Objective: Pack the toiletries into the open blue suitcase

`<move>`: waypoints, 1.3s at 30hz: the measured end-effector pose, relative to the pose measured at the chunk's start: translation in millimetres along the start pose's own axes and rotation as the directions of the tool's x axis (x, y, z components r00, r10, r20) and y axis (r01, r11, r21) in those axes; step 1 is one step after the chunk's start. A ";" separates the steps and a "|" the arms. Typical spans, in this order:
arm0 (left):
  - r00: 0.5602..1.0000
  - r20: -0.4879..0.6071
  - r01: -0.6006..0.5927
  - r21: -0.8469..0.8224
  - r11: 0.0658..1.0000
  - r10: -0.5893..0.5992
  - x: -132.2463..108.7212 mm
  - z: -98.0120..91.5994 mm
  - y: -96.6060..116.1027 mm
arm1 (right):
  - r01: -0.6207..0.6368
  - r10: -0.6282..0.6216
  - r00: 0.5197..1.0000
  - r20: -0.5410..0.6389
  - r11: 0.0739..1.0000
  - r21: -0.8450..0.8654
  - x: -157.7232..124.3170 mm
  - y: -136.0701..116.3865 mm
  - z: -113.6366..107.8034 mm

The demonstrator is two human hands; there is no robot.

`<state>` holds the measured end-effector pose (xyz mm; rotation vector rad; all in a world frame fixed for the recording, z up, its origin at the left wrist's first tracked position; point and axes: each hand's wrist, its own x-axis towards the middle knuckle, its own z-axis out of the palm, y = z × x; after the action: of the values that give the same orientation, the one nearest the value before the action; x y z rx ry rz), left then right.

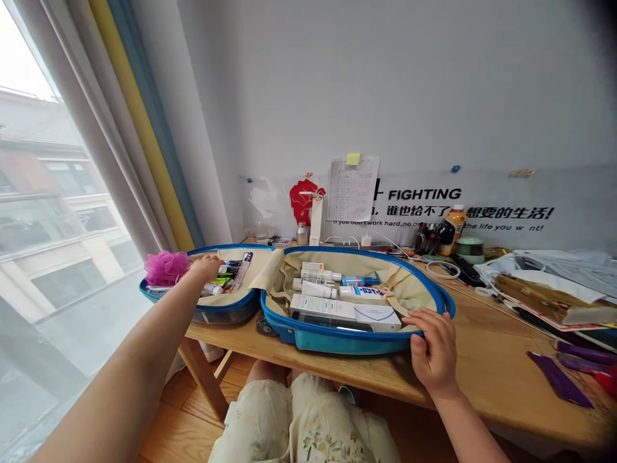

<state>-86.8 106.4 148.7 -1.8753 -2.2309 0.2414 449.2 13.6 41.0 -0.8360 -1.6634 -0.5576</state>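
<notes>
A blue suitcase (347, 344) lies spread open on the wooden table, lined in beige. My left hand (205, 265) is over its left half, fingers loosely stretched, with the fingertips partly hidden. Beside it are a pink bath puff (166, 267), a toothbrush pack (242, 270) and several small tubes. My right hand (434, 344) rests open on the rim at the right end, thumb apart from the fingers. In the right half lie a white tube (318, 290), a toothpaste tube (362, 294), a blue bottle (360, 280) and white boxes (322, 308).
Behind the suitcase stand a white lamp-like stand (316, 220) and a small metallic jar (302, 233). An orange drink bottle (453, 229), a green lidded container (470, 249), cables and papers (563, 283) crowd the back right. A purple strip (559, 379) lies near the table's right front edge.
</notes>
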 end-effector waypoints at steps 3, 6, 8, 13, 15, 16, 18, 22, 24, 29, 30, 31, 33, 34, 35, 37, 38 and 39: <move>1.000 0.016 -0.013 0.026 1.000 0.013 4.4 6.6 3.0 | -0.011 0.011 1.000 -0.002 1.000 -0.003 -0.3 0.2 -0.2; 1.000 -0.016 -0.008 0.026 1.000 0.009 4.2 4.1 7.1 | -0.012 0.012 1.000 -0.009 1.000 -0.007 -0.5 0.0 -0.1; 0.998 -0.067 -0.007 0.008 1.000 0.008 1.8 -3.6 12.5 | -0.010 0.010 1.000 -0.013 1.000 -0.009 -0.5 -0.1 0.1; 0.966 -0.242 -0.116 -0.083 0.990 0.093 -1.6 -45.5 54.1 | -0.009 0.009 1.000 -0.012 1.000 -0.003 0.0 0.0 0.4; 0.942 -0.275 -0.233 -0.118 0.965 0.194 -1.0 -64.3 83.4 | -0.009 0.009 1.000 -0.010 1.000 -0.003 0.3 -0.2 0.3; 0.926 -0.276 -0.301 -0.132 0.944 0.257 -0.5 -72.1 99.7 | -0.007 0.007 1.000 -0.010 1.000 -0.006 0.4 -0.3 0.3; 0.887 -0.249 -0.433 -0.157 0.888 0.388 0.4 -82.2 133.0 | -0.002 0.002 1.000 -0.008 1.000 -0.014 0.5 -0.5 0.2; 0.816 -0.145 -0.578 -0.217 0.787 0.560 2.8 -80.5 188.4 | 0.005 -0.005 1.000 -0.005 1.000 -0.016 0.3 -0.4 -0.4; 0.797 -0.089 -0.599 -0.246 0.762 0.598 4.9 -72.9 205.9 | 0.009 -0.009 1.000 -0.003 1.000 -0.016 0.2 0.0 -0.7; 0.772 0.045 -0.592 -0.312 0.743 0.634 12.0 -53.6 222.2 | 0.012 -0.012 1.000 0.002 1.000 -0.016 0.1 0.8 -0.6; 0.767 0.062 -0.590 -0.323 0.740 0.638 13.5 -50.8 222.5 | 0.014 -0.014 1.000 -0.003 1.000 -0.017 0.1 0.9 -0.3; 0.763 0.074 -0.588 -0.334 0.737 0.642 15.0 -48.4 222.4 | 0.014 -0.014 1.000 -0.009 1.000 -0.016 0.0 0.8 -0.1; 0.755 0.084 -0.588 -0.354 0.727 0.651 17.7 -44.3 221.7 | 0.012 -0.012 1.000 -0.015 1.000 -0.015 -0.2 0.9 0.5; 0.750 0.084 -0.590 -0.364 0.721 0.656 19.0 -42.5 221.4 | 0.012 -0.012 1.000 -0.013 1.000 -0.015 -0.4 0.9 0.6; 0.746 0.083 -0.592 -0.373 0.714 0.661 20.0 -40.9 221.2 | 0.012 -0.012 1.000 -0.011 1.000 -0.016 -0.6 1.0 0.7; 0.740 0.072 -0.597 -0.389 0.702 0.669 21.5 -38.0 221.5 | 0.015 -0.015 1.000 -0.005 1.000 -0.016 -0.7 1.2 0.6; 0.741 0.063 -0.597 -0.396 0.698 0.669 21.8 -37.0 221.8 | 0.016 -0.016 1.000 -0.001 1.000 -0.017 -0.7 1.3 0.4; 0.743 0.051 -0.596 -0.402 0.695 0.667 21.7 -36.5 222.2 | 0.017 -0.017 1.000 0.001 1.000 -0.017 -0.6 1.3 0.2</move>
<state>130.4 165.9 126.8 -2.9188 -1.7015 0.1199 450.1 14.5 40.2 -0.8352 -1.6697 -0.5841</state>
